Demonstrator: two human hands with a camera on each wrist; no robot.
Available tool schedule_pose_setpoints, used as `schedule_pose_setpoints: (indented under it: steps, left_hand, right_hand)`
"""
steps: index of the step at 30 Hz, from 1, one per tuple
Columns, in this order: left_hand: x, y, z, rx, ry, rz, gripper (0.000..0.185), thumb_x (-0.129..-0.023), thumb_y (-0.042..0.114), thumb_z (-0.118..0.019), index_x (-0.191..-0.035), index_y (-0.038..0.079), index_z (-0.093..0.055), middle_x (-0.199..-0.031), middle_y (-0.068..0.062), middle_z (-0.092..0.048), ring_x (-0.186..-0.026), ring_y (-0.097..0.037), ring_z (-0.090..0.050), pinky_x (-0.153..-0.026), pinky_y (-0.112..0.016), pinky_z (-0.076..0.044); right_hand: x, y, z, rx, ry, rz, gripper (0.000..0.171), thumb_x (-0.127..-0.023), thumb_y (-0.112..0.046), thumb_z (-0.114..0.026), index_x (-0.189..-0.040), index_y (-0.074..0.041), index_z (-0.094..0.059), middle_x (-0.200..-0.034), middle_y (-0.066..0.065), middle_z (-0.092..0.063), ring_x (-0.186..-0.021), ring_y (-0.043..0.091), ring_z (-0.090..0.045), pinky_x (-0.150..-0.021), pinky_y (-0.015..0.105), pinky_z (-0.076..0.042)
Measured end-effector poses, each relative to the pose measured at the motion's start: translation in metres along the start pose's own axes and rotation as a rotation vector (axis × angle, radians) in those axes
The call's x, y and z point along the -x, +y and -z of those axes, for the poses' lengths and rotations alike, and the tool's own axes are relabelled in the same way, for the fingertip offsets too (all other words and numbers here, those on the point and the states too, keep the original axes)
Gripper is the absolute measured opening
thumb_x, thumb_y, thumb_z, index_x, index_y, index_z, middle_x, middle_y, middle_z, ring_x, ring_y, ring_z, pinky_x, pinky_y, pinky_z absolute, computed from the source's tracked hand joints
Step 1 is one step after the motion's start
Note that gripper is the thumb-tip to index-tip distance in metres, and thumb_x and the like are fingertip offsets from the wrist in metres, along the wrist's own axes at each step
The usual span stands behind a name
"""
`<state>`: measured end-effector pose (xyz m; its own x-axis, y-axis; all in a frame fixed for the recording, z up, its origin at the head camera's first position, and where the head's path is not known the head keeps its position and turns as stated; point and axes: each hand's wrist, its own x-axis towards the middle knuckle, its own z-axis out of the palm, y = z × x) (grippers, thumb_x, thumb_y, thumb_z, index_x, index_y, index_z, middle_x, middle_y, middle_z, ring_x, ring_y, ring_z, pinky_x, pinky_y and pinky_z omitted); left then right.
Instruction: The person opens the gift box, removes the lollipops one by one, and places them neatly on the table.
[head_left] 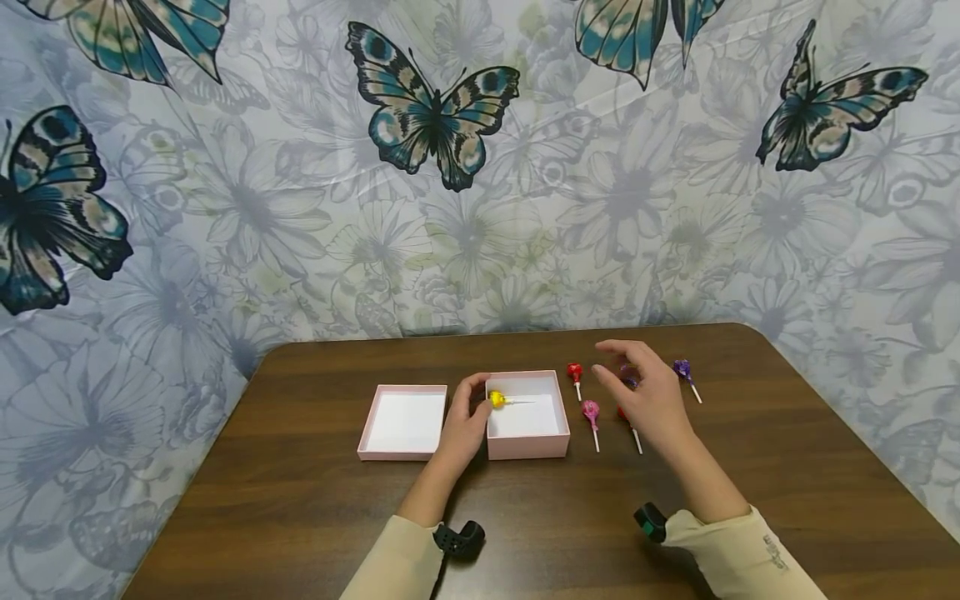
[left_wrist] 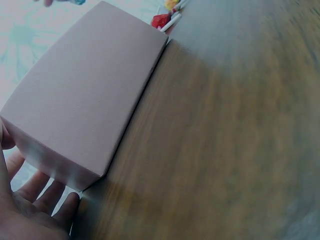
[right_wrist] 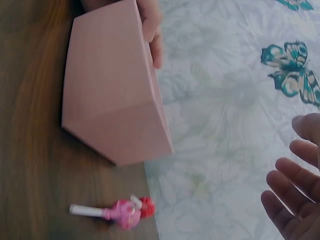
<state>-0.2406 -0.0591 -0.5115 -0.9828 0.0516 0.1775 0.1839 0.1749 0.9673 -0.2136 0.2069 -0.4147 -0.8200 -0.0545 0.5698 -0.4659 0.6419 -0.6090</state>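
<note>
My left hand [head_left: 463, 427] holds the left side of a pink open-topped box [head_left: 528, 447], its fingers curled at the wall. A yellow lollipop [head_left: 497, 400] lies inside, its stick pointing right. My right hand [head_left: 651, 398] hovers over the lollipops right of the box, fingers spread apart and holding nothing, also clear in the right wrist view. Beneath it, a red lollipop [head_left: 637, 442] and a purple one [head_left: 630, 381] are partly hidden. Between box and hand lie another red lollipop [head_left: 574, 372] and a pink lollipop [head_left: 591, 410]; farther right is a second purple lollipop [head_left: 682, 369].
The pink box lid [head_left: 402, 457], white inside, lies left of the box beyond my left hand. All of it stands on a brown wooden table [head_left: 300, 500]. A butterfly-printed cloth [head_left: 480, 242] hangs behind the table's back edge.
</note>
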Motion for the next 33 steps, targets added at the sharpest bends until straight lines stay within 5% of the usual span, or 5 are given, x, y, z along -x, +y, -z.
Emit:
schedule_pose_setpoints:
  steps: [5, 9, 17, 33]
  left_hand:
    - [-0.001, 0.001, 0.0, -0.02, -0.008, 0.003, 0.042, -0.099, 0.01, -0.049, -0.141, 0.015, -0.048, -0.148, -0.01, -0.048, -0.14, -0.028, -0.044, -0.116, -0.051, -0.036]
    - [-0.002, 0.001, 0.001, -0.028, -0.01, 0.001, 0.041, -0.099, 0.011, -0.049, -0.14, 0.016, -0.049, -0.148, -0.009, -0.048, -0.139, -0.028, -0.045, -0.116, -0.05, -0.036]
    - [-0.001, 0.009, 0.002, -0.008, -0.019, -0.006, 0.042, -0.099, 0.01, -0.049, -0.141, 0.013, -0.048, -0.149, -0.011, -0.047, -0.142, -0.03, -0.043, -0.118, -0.051, -0.034]
    - [0.004, 0.004, 0.0, 0.01, -0.017, 0.012, 0.04, -0.099, 0.01, -0.05, -0.139, 0.014, -0.048, -0.149, -0.009, -0.047, -0.144, -0.029, -0.042, -0.12, -0.051, -0.033]
  right_hand:
    - [-0.007, -0.007, -0.012, -0.037, -0.071, 0.04, 0.033, -0.088, -0.013, -0.075, -0.121, -0.013, -0.067, -0.106, 0.001, -0.068, -0.091, 0.016, -0.066, -0.079, 0.033, -0.058]
    - [-0.01, -0.007, -0.026, -0.057, -0.136, 0.083, 0.03, -0.087, -0.01, -0.076, -0.117, -0.013, -0.07, -0.108, 0.002, -0.07, -0.092, 0.018, -0.065, -0.08, 0.03, -0.058]
    - [-0.012, -0.011, -0.055, -0.035, -0.303, 0.032, 0.029, -0.09, -0.017, -0.074, -0.118, -0.012, -0.069, -0.115, 0.007, -0.071, -0.1, 0.025, -0.066, -0.085, 0.045, -0.058]
    - [-0.019, -0.017, -0.088, -0.052, -0.551, -0.015, 0.036, -0.092, -0.015, -0.071, -0.126, -0.006, -0.064, -0.124, 0.013, -0.069, -0.111, 0.031, -0.068, -0.093, 0.047, -0.057]
